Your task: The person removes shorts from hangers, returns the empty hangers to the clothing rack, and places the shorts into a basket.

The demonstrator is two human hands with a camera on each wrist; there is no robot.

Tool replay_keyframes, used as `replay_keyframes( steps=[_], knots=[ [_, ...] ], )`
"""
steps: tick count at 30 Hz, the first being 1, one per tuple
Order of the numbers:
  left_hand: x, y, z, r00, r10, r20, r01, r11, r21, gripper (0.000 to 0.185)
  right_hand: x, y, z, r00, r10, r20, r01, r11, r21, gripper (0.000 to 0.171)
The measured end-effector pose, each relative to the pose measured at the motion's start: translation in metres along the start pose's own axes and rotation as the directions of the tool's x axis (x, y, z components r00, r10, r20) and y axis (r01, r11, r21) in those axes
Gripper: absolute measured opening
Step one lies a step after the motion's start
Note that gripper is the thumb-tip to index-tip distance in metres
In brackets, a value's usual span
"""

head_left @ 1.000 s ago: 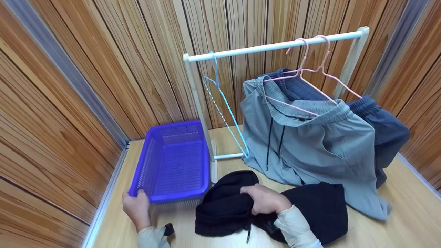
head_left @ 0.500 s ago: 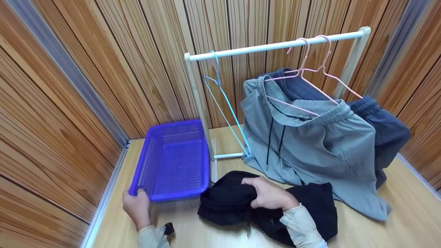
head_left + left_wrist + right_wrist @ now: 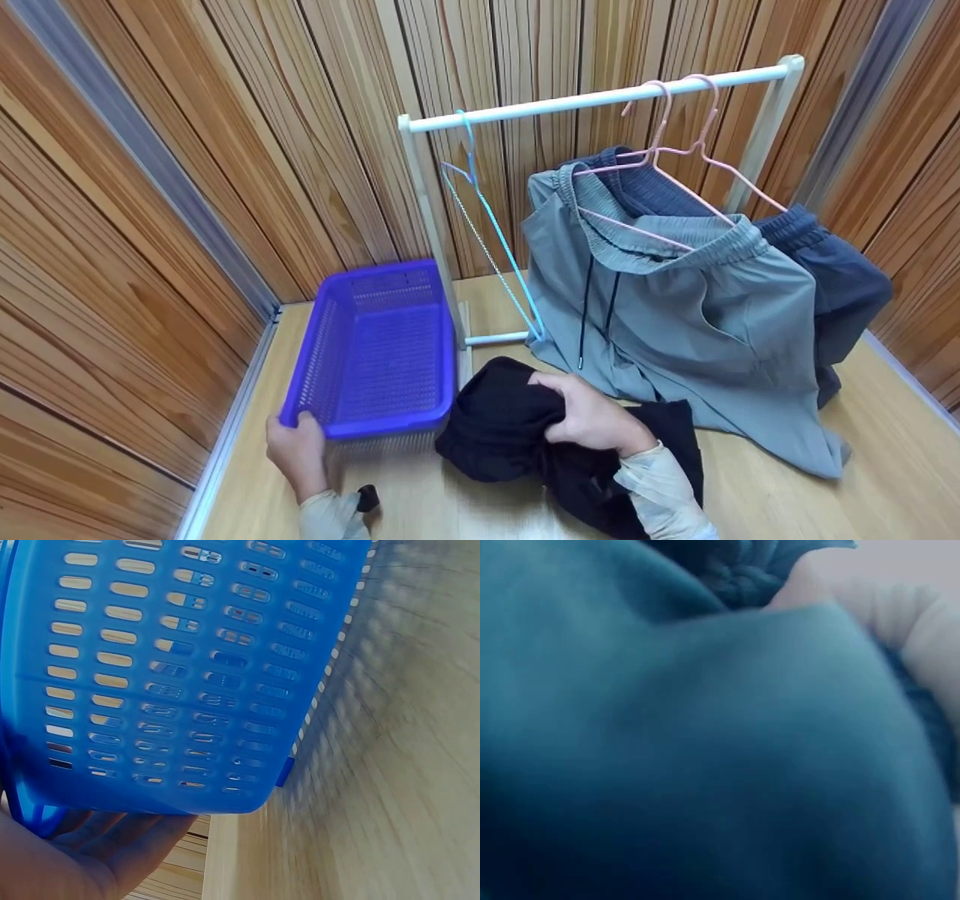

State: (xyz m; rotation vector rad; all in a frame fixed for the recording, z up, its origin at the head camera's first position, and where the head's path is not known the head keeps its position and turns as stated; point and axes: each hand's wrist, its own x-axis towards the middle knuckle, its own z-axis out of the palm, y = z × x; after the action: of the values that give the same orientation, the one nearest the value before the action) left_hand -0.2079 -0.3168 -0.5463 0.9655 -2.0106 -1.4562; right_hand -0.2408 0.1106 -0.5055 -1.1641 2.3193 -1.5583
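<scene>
Nearest, the left hand grips the near-left corner of the perforated purple plastic basket, which is tipped up off the pale wood floor. Just right of it, the right hand has its fingers curled into a soft, bunched black garment lying on the floor beside the basket. Farther back, smooth grey shorts and darker blue ones hang on thin pink hangers from a white tubular rack, with a bare light-blue hanger at its left end.

Even, soft indoor light; head view sharp, wrist views degraded.

Head view: bright, diffuse, no glare; faint shadow under the purple basket; wall planks bow outward toward the frame edges. Left wrist view: basket wall in focus, floor to its right smeared by motion blur. Right wrist view: dark garment fills the frame, fully out of focus, bluish cast.
</scene>
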Motion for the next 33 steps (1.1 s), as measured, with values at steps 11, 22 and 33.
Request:
replay_keyframes(
  steps=[11,22,33],
  knots=[
    [0.001,0.001,-0.001,0.999,-0.037,0.02,0.038,0.999,-0.013,0.053,-0.003,-0.012,0.0,0.995,-0.036,-0.088,0.046,0.992,0.114,0.051],
    [0.001,0.001,0.001,1.0,0.006,-0.012,-0.006,1.0,0.014,0.053,0.005,-0.031,0.013,0.982,-0.127,-0.137,0.151,0.97,0.19,0.049],
    [0.001,-0.001,-0.001,1.0,-0.015,0.0,0.015,0.999,-0.042,0.049,0.021,-0.057,0.023,0.974,-0.132,-0.186,0.161,0.975,0.152,0.047]
  ],
)
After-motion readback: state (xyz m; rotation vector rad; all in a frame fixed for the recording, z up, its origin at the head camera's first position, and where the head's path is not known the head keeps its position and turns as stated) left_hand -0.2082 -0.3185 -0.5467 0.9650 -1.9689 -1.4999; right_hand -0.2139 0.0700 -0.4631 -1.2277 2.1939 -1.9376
